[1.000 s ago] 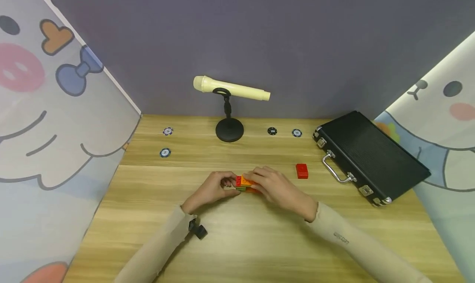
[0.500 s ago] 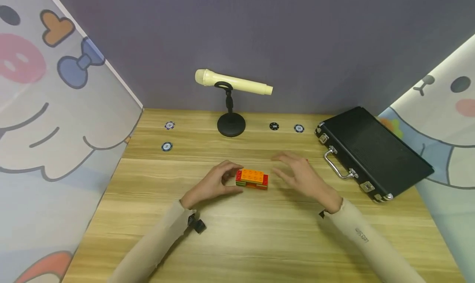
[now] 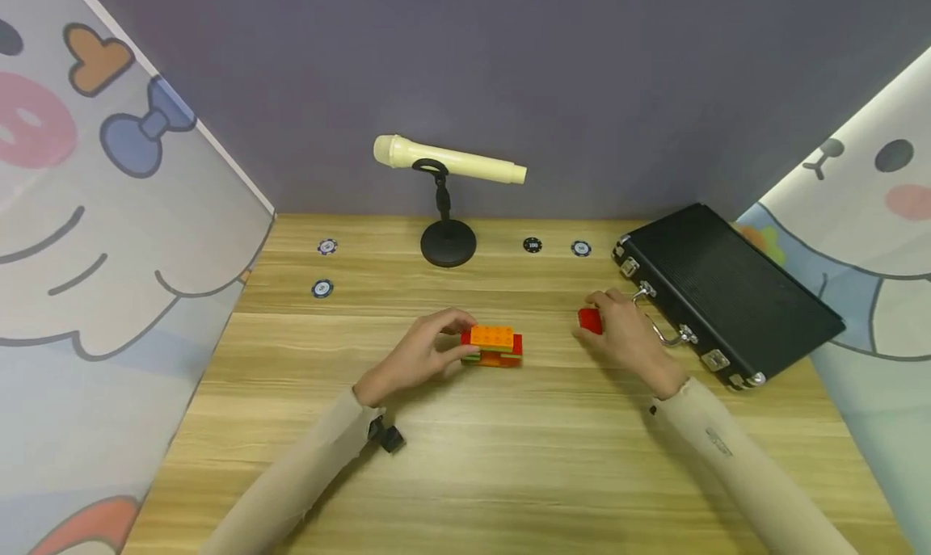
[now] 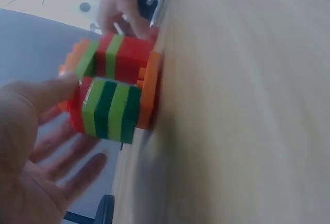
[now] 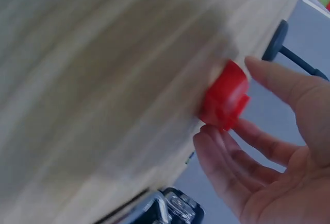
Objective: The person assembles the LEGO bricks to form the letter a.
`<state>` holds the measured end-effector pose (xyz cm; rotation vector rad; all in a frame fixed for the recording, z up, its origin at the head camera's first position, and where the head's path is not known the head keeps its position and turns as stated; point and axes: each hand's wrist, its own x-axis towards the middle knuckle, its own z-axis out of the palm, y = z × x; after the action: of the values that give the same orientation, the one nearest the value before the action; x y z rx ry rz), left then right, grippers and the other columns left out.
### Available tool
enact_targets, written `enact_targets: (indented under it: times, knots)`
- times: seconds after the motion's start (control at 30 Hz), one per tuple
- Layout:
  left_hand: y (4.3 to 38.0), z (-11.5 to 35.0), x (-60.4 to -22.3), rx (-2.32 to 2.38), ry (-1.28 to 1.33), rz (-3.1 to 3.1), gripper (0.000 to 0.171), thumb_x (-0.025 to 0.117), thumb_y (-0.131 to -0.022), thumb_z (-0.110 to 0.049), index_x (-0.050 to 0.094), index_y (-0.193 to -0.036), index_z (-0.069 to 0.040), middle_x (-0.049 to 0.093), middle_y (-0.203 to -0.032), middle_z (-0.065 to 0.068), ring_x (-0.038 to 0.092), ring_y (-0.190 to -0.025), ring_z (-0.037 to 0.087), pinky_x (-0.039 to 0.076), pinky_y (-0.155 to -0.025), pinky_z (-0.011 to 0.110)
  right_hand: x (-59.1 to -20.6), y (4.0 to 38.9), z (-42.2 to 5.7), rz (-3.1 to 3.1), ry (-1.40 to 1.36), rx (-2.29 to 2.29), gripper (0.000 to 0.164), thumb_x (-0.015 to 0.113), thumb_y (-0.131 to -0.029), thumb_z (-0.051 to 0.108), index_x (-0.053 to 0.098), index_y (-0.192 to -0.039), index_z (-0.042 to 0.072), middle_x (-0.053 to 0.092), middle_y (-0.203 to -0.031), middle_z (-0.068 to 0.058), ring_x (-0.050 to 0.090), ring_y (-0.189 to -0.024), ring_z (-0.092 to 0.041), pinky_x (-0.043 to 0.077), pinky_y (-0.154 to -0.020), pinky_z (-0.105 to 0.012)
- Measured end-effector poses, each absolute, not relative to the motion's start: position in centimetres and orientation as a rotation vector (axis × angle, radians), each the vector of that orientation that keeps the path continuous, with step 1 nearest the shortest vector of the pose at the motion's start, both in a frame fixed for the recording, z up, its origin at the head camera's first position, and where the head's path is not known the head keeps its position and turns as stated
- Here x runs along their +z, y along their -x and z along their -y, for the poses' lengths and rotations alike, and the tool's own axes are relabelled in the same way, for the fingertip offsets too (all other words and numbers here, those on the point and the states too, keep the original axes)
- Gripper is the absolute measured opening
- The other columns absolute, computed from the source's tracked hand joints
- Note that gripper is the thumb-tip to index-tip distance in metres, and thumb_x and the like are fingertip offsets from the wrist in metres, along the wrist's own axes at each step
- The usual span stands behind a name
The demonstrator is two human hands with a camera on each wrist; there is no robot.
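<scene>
A build of stacked toy bricks (image 3: 492,338), orange on top with red, green and orange below, stands on the wooden table. My left hand (image 3: 422,353) holds its left end, thumb on the near side and fingers behind. In the left wrist view the thumb (image 4: 54,92) lies against the upper bricks, and green and red layers show at the side. Farther right, my right hand (image 3: 629,341) has thumb and fingers on opposite sides of a red toy brick (image 3: 590,321). This red brick (image 5: 225,96) rests on the table in the right wrist view, fingertips at its edges.
A black case (image 3: 727,296) with a metal handle lies right of my right hand. A cream microphone (image 3: 451,160) sits on a black stand (image 3: 448,244) at the back. Poker chips (image 3: 322,288) lie at back left, and a black chip (image 3: 532,245) right of the stand.
My right hand has let go of the brick build and moved right to the red brick. The left hand stays by the build, its thumb now against it.
</scene>
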<state>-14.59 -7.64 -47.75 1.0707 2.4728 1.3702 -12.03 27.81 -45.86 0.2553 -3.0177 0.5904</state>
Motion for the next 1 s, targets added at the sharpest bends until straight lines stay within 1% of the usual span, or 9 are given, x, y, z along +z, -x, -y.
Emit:
enact_targets:
  times: [0.1, 0.17, 0.23, 0.3, 0.4, 0.5, 0.7, 0.9, 1.0]
  knots:
    - [15.3, 7.3, -47.6, 1.392, -0.977, -2.449, 0.032, 0.070, -0.091, -0.033, 0.060, -0.120, -0.022, 0.068, -0.111, -0.005, 0.066, -0.098, 0.009, 0.056, -0.086, 0.029, -46.2, 12.2, -27.9, 3.005, -0.288, 0.619, 0.042, 0.080, -0.081, 0.024, 0.062, -0.110, -0.001, 0.059, -0.098, -0.017, 0.058, -0.076, -0.027, 0.050, -0.058, -0.032]
    - [15.8, 7.1, -47.6, 1.391, -0.921, -2.440, 0.032, 0.068, -0.093, -0.033, 0.061, -0.121, -0.020, 0.069, -0.110, -0.003, 0.067, -0.096, 0.011, 0.056, -0.084, 0.027, -46.4, 12.1, -27.8, 3.001, -0.333, 0.645, 0.036, 0.078, -0.080, 0.016, 0.063, -0.108, -0.001, 0.059, -0.099, -0.016, 0.060, -0.079, -0.028, 0.053, -0.063, -0.036]
    - [16.4, 7.0, -47.5, 1.363, -0.880, -2.440, 0.031, 0.065, -0.095, -0.032, 0.061, -0.122, -0.017, 0.069, -0.110, -0.001, 0.067, -0.096, 0.012, 0.056, -0.084, 0.028, -46.5, 11.8, -27.6, 2.997, -0.388, 0.685, 0.035, 0.078, -0.078, 0.009, 0.063, -0.108, 0.000, 0.059, -0.102, -0.016, 0.062, -0.084, -0.028, 0.056, -0.067, -0.038]
    - [16.9, 7.0, -47.6, 1.326, -0.839, -2.450, 0.031, 0.063, -0.097, -0.033, 0.062, -0.122, -0.015, 0.069, -0.110, 0.000, 0.067, -0.097, 0.013, 0.056, -0.085, 0.028, -46.5, 11.4, -27.0, 2.988, -0.459, 0.713, 0.037, 0.077, -0.076, 0.006, 0.063, -0.110, 0.001, 0.059, -0.105, -0.014, 0.062, -0.087, -0.027, 0.056, -0.071, -0.038]
    - [17.3, 7.0, -47.8, 1.270, -0.776, -2.472, 0.033, 0.060, -0.098, -0.034, 0.063, -0.123, -0.013, 0.070, -0.110, 0.000, 0.066, -0.098, 0.012, 0.055, -0.086, 0.028, -46.6, 10.6, -25.9, 2.972, -0.560, 0.777, 0.039, 0.080, -0.075, 0.006, 0.062, -0.110, 0.002, 0.061, -0.104, -0.012, 0.062, -0.089, -0.024, 0.056, -0.074, -0.035]
    - [17.6, 6.9, -48.0, 1.227, -0.733, -2.488, 0.033, 0.059, -0.099, -0.035, 0.064, -0.121, -0.011, 0.071, -0.108, 0.000, 0.066, -0.095, 0.012, 0.055, -0.085, 0.028, -46.5, 9.9, -25.0, 2.962, -0.637, 0.803, 0.037, 0.081, -0.077, 0.009, 0.063, -0.109, 0.005, 0.065, -0.102, -0.007, 0.064, -0.088, -0.018, 0.056, -0.074, -0.033]
    - [17.8, 6.7, -48.4, 1.205, -0.680, -2.471, 0.035, 0.059, -0.098, -0.036, 0.066, -0.119, -0.009, 0.071, -0.104, 0.001, 0.065, -0.089, 0.011, 0.054, -0.078, 0.026, -46.7, 8.8, -23.8, 2.947, -0.712, 0.690, 0.034, 0.080, -0.081, 0.016, 0.067, -0.111, 0.011, 0.068, -0.108, 0.000, 0.065, -0.092, -0.014, 0.056, -0.079, -0.035]
    - [17.8, 7.0, -48.8, 1.222, -0.703, -2.444, 0.029, 0.060, -0.098, -0.032, 0.068, -0.116, -0.011, 0.070, -0.100, 0.000, 0.063, -0.086, 0.011, 0.053, -0.077, 0.025, -46.8, 8.7, -23.0, 2.972, -0.691, 0.684, 0.036, 0.082, -0.079, 0.019, 0.065, -0.111, 0.014, 0.066, -0.103, 0.002, 0.062, -0.084, -0.012, 0.053, -0.069, -0.028]
    - [17.8, 7.2, -48.9, 1.256, -0.746, -2.424, 0.031, 0.061, -0.098, -0.032, 0.065, -0.121, -0.011, 0.070, -0.102, 0.000, 0.063, -0.089, 0.011, 0.053, -0.079, 0.025, -46.7, 8.7, -22.9, 2.972, -0.706, 0.747, 0.034, 0.082, -0.079, 0.015, 0.065, -0.108, 0.013, 0.064, -0.099, 0.001, 0.061, -0.081, -0.011, 0.053, -0.068, -0.025]
